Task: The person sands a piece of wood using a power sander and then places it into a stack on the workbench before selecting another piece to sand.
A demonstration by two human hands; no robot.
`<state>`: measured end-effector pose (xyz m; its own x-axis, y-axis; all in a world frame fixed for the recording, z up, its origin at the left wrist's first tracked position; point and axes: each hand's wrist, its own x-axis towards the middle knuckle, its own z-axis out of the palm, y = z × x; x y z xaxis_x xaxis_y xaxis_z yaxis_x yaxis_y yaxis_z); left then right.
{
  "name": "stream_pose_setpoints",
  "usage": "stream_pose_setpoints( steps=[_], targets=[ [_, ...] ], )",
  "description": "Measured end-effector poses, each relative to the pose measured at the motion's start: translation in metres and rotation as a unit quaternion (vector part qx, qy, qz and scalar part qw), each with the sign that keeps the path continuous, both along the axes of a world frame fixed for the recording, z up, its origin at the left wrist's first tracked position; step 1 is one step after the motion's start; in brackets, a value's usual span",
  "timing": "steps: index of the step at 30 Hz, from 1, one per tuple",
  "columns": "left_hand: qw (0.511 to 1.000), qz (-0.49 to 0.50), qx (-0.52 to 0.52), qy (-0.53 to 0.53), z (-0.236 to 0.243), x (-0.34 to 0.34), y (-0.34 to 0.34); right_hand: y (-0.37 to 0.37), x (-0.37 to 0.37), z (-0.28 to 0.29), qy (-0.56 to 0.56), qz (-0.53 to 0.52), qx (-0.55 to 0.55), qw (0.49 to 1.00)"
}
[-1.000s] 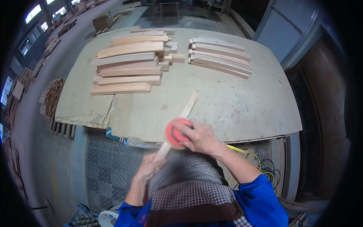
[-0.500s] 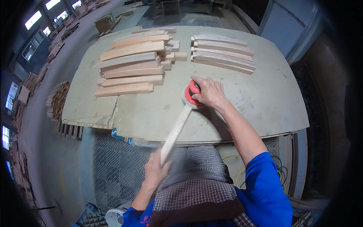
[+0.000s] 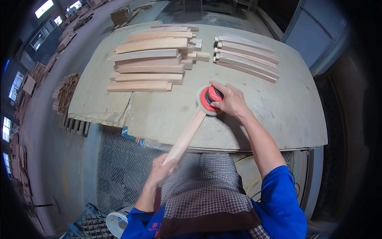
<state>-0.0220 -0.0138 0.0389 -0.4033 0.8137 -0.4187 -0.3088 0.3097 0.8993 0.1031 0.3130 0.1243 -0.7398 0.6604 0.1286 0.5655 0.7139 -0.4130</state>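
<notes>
A pale wooden strip (image 3: pixel 185 135) lies diagonally over the front edge of the board-topped table (image 3: pixel 278 123), its lower end in my left hand (image 3: pixel 159 171), whose fingers are wrapped round it. My right hand (image 3: pixel 231 102) is closed on a round red-and-black sander (image 3: pixel 205 97), whose pad rests at the strip's far end. Just beyond the sander, stacked wooden pieces (image 3: pixel 149 69) lie in a broad group on the left of the top, and a smaller row of pieces (image 3: pixel 246 59) lies on the right.
A slatted pallet with stacked wood (image 3: pixel 65 93) stands left of the table. A grey metal panel (image 3: pixel 314 30) is at the back right. Yellow and dark hoses (image 3: pixel 252 187) lie below the table. A white bucket (image 3: pixel 117 223) is low at the left, and more timber lines the far-left aisle.
Since a second ago my right hand has moved the sander forward along the strip to its far end, staying there over the last half second. My left hand still holds the near end.
</notes>
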Motion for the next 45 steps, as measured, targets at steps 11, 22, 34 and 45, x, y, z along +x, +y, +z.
stream_pose_setpoints(
  steps=[11,22,34,45],
  targets=[
    [0.888,0.013,0.049,0.456,-0.003,0.024,-0.003,-0.047,-0.021,0.035,-0.073,0.087,0.038,0.993],
    [0.963,0.028,0.032,0.267,-0.035,0.014,-0.003,-0.066,0.01,0.005,0.038,0.089,0.021,0.995],
    [0.829,-0.013,0.104,0.549,-0.021,0.02,-0.006,-0.125,-0.017,0.034,-0.015,0.176,0.012,0.984],
    [0.886,-0.039,0.101,0.45,-0.047,0.015,-0.005,-0.12,0.017,0.024,0.014,0.142,0.029,0.989]
  ],
)
